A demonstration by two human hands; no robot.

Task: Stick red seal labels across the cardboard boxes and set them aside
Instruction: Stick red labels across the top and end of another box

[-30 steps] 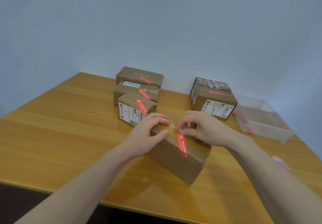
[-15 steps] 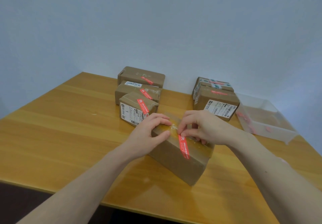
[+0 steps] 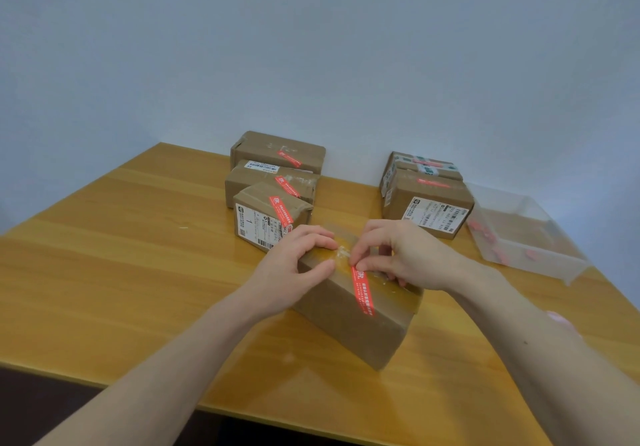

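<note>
A brown cardboard box [image 3: 349, 327] lies tilted on the wooden table [image 3: 121, 272] in front of me. A red seal label [image 3: 363, 291] runs from its taped top down its front face. My left hand [image 3: 291, 265] grips the box's left top edge, thumb on the front and fingers over the top. My right hand [image 3: 398, 255] pinches the label's upper end against the top of the box with curled fingers.
Three boxes with red labels [image 3: 273, 199] stand in a row behind on the left. Two more boxes [image 3: 426, 199] stand at the back right. A clear plastic tray [image 3: 526, 237] with loose red labels sits at the far right.
The hands and box have stayed almost in place. My right fingers have shifted slightly along the upper end of the red label.
</note>
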